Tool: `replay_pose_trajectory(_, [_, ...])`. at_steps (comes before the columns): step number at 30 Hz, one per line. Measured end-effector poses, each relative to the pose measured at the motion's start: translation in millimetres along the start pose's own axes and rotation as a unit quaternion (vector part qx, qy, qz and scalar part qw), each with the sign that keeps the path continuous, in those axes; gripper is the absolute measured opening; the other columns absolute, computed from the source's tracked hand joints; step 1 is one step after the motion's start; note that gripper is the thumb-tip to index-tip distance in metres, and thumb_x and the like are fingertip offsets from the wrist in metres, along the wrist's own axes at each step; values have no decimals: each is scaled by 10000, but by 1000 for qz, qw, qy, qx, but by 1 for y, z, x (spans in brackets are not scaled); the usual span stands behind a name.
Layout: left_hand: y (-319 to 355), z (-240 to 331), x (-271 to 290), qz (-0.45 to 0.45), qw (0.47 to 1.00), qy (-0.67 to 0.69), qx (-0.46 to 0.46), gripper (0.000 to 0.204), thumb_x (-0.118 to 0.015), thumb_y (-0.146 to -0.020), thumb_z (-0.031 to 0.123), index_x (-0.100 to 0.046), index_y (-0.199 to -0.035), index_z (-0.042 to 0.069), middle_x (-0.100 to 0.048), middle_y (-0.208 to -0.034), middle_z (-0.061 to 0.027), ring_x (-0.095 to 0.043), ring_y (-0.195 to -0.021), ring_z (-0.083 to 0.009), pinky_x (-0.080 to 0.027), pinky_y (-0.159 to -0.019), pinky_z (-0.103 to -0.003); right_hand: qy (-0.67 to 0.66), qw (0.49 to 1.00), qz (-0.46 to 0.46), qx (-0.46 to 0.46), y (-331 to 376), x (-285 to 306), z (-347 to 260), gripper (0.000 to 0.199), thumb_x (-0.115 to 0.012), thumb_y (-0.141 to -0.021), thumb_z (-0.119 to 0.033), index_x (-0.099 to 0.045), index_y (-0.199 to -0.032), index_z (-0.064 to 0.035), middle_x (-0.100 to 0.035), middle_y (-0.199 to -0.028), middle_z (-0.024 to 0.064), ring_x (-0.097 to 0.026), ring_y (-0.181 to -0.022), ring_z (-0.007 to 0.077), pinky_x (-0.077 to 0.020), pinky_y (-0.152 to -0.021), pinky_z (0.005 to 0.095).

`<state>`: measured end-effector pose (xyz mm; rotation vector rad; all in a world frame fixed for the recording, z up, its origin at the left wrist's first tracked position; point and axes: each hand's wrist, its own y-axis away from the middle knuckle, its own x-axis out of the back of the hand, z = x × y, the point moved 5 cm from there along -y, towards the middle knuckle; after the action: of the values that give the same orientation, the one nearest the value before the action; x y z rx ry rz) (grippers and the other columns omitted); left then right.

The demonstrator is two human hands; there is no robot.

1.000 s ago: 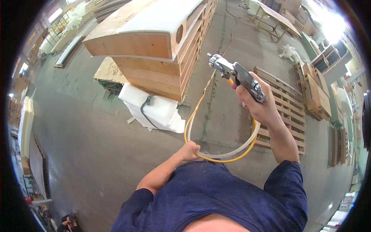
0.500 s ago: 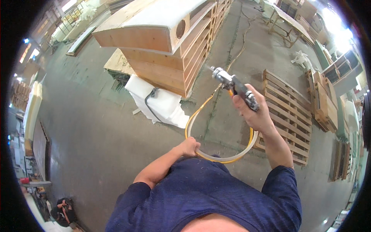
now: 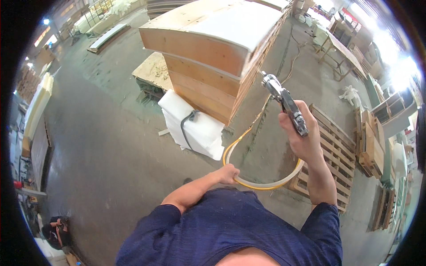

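Observation:
My right hand is wrapped round the grip of a metal spray gun, raised with its nozzle toward the stack of wooden frames. A white sheet of padding covers part of the stack's top. Low in front of my body, my left hand is closed round a pair of hoses, one yellow and one whitish. The hoses loop between my hands and run off along the floor. A folded white foam bundle with a dark strap rests at the stack's near end.
A wooden pallet lies on the floor at my right, with wooden panels beyond it. Left of the stack is a low board-topped support. Another person is at the lower left. A trestle table stands far right.
The stack and foam bundle have shifted right and lower in the view. The spray gun has moved slightly right, its nozzle now nearer the stack's corner. Both hands keep their holds.

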<state>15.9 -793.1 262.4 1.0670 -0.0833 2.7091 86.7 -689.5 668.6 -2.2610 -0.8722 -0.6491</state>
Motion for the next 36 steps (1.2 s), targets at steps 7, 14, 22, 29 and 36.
replay_pose_trajectory(7, [47, -50, 51, -8, 999, 48, 16, 391, -743, -693, 377, -595, -727, 16, -619, -719, -220, -610, -744, -404, -484, -661, -460, 7, 1000, -10, 20, -67, -100, -81, 356, -685, -864, -235, -521, -1084, -8, -639, -873, 116, -632, -765, 193, -487, -692, 323])
replay_pose_trajectory(14, [80, -82, 91, -22, 997, 66, 35, 397, -743, -704, 388, -605, -771, 21, -637, -748, -217, -623, -763, -391, -493, -675, -450, 52, 997, -55, 20, -118, -182, -163, 407, -659, -879, -332, -520, -1081, -7, -634, -927, 170, -642, -840, 261, -490, -740, 362])
replay_pose_trajectory(22, [103, -110, 89, 44, 994, 103, 8, 376, -775, -675, 318, -546, -675, 20, -599, -655, -191, -594, -657, -363, -460, -576, -414, 81, 996, -33, 10, -123, -219, -187, 367, -664, -878, -290, -529, -1088, -22, -629, -921, 138, -622, -833, 235, -487, -727, 348])
replay_pose_trajectory(29, [110, -112, 74, -18, 997, 21, -65, 326, -746, -673, 349, -583, -684, 66, -622, -686, -172, -611, -720, -372, -449, -815, -467, 88, 987, 79, -109, -49, -152, -144, 349, -648, -897, -271, -533, -1108, -19, -566, -754, 27, -538, -714, 93, -448, -635, 270])
replay_pose_trajectory(36, [97, -106, 71, -78, 991, -44, -98, 294, -713, -672, 356, -633, -752, 85, -647, -734, -154, -622, -807, -362, -414, -901, -481, 103, 989, 77, -71, -23, -164, -142, 413, -694, -856, -237, -530, -1161, -13, -611, -885, 88, -592, -703, 132, -495, -629, 279])
